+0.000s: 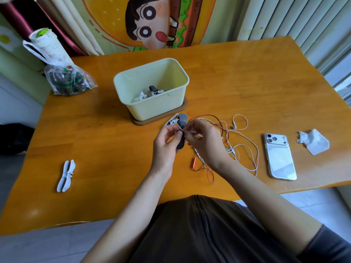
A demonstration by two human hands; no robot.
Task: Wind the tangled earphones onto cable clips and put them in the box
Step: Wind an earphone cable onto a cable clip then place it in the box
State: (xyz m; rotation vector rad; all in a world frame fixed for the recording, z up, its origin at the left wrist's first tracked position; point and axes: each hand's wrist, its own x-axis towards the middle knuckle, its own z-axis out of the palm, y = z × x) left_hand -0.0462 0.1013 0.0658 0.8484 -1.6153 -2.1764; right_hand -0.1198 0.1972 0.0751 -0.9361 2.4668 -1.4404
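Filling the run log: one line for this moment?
step: winding | left hand: holds grey clip | right hand: pinches white cable at clip | box: wound earphones inside | white clip: on table

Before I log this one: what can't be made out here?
Head view:
Box contents: front wall hides most; count unclear.
Gray clip middle: left hand and right hand cover it; any cable turns unseen.
Tangle: strands too thin to trace where they cross.
Bag: contents blurred behind crinkled plastic.
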